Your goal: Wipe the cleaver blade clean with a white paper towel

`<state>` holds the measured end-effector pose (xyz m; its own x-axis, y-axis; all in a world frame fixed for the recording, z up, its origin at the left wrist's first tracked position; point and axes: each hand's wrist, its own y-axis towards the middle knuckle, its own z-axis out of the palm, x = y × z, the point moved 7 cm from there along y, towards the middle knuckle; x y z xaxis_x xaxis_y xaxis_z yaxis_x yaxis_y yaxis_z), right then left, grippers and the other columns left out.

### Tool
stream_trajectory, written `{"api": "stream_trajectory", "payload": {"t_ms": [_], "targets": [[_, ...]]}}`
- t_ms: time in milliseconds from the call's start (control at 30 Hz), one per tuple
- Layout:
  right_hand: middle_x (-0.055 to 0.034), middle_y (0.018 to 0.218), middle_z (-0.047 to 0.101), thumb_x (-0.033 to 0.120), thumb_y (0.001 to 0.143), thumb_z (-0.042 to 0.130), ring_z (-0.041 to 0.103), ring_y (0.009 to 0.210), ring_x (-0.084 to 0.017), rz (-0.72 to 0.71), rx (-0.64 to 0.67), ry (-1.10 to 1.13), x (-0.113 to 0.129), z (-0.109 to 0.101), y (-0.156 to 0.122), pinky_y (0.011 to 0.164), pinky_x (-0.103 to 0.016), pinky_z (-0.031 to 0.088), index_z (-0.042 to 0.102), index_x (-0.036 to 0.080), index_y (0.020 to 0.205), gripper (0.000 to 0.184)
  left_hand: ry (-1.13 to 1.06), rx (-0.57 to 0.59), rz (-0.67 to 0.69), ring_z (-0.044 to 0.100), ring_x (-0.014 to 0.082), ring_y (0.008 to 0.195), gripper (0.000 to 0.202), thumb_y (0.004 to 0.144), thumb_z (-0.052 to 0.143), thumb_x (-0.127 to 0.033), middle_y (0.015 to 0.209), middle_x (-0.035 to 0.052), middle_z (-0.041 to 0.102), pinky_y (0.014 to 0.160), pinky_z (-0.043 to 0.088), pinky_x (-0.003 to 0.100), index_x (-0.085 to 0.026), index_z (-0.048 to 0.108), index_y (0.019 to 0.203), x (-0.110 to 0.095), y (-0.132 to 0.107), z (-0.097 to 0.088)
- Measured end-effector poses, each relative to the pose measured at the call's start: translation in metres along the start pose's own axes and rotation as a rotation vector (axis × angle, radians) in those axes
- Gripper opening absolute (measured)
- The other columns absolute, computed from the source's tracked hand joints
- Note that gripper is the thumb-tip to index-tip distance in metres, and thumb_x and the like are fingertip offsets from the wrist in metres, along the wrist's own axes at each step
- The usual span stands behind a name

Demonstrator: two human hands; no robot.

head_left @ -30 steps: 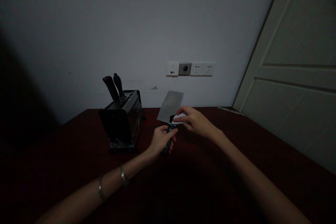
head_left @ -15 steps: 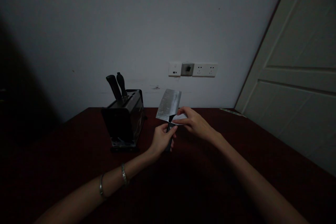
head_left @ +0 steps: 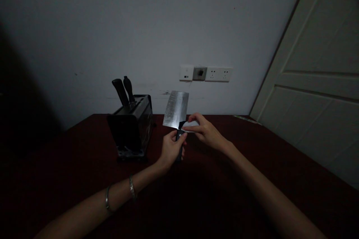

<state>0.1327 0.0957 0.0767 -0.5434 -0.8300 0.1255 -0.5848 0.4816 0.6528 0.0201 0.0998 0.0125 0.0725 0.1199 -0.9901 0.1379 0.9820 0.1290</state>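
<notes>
My left hand (head_left: pixel 170 151) is closed around the dark handle of a cleaver (head_left: pixel 176 109), whose broad steel blade stands nearly upright above the table. My right hand (head_left: pixel 205 132) pinches a small white cloth or paper (head_left: pixel 190 125) against the base of the blade, just above the handle. A black knife block (head_left: pixel 131 127) with two dark handles sticking out stands to the left of my hands.
The dark red table (head_left: pixel 84 164) runs back to a pale wall with a row of sockets (head_left: pixel 206 73). A white door (head_left: pixel 316 82) stands at the right. The room is dim.
The cleaver blade has tipped from leaning right to nearly upright and risen a little. Both hands stayed close together at the blade's base.
</notes>
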Motion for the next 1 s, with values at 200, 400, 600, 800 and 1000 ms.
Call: {"api": "stream_trajectory", "payload": {"t_ms": [200,400,600,800,1000], "targets": [[-0.0084,0.110,0.047,0.003,0.078,0.047,0.048,0.103,-0.020,-0.015,-0.005,0.013,0.001,0.007,0.002,0.084,-0.038,0.043,0.064,0.029,0.107,0.043,-0.018,0.007,-0.039,0.040,0.0060,0.025,0.039,0.067,0.062,-0.051,0.043,-0.0083,0.046,0.025,0.034,0.017,-0.016,0.046,0.073,0.004,-0.002,0.002],[-0.0084,0.107,0.046,0.000,0.076,0.045,0.048,0.102,-0.019,0.006,-0.031,0.084,-0.002,0.001,0.001,0.084,-0.036,0.043,0.068,0.026,0.100,0.043,-0.037,-0.008,-0.029,0.041,0.0058,0.026,0.037,0.068,0.062,-0.049,0.045,-0.0076,0.048,0.024,0.034,0.017,-0.016,0.047,0.074,0.004,-0.003,0.002],[-0.0086,0.109,0.046,0.004,0.079,0.048,0.046,0.103,-0.021,0.007,0.013,0.055,0.001,0.014,0.002,0.084,-0.040,0.043,0.064,0.029,0.107,0.041,-0.026,-0.021,-0.051,0.039,0.0064,0.025,0.037,0.068,0.060,-0.051,0.042,-0.0085,0.044,0.025,0.034,0.018,-0.017,0.045,0.070,0.012,-0.002,0.002],[-0.0078,0.105,0.045,-0.003,0.073,0.046,0.047,0.101,-0.019,0.020,-0.029,0.103,-0.008,0.004,-0.002,0.084,-0.037,0.044,0.069,0.024,0.094,0.041,-0.017,-0.001,-0.045,0.040,0.0063,0.026,0.036,0.069,0.061,-0.049,0.044,-0.0081,0.046,0.024,0.033,0.018,-0.017,0.045,0.071,0.008,-0.001,0.002],[-0.0076,0.106,0.045,-0.002,0.074,0.044,0.047,0.101,-0.018,0.025,-0.006,0.083,-0.006,0.008,0.000,0.085,-0.037,0.043,0.066,0.027,0.104,0.047,-0.049,-0.033,-0.021,0.039,0.0053,0.026,0.036,0.071,0.057,-0.050,0.047,-0.0087,0.044,0.025,0.034,0.018,-0.017,0.043,0.071,0.007,0.001,-0.002]]}}
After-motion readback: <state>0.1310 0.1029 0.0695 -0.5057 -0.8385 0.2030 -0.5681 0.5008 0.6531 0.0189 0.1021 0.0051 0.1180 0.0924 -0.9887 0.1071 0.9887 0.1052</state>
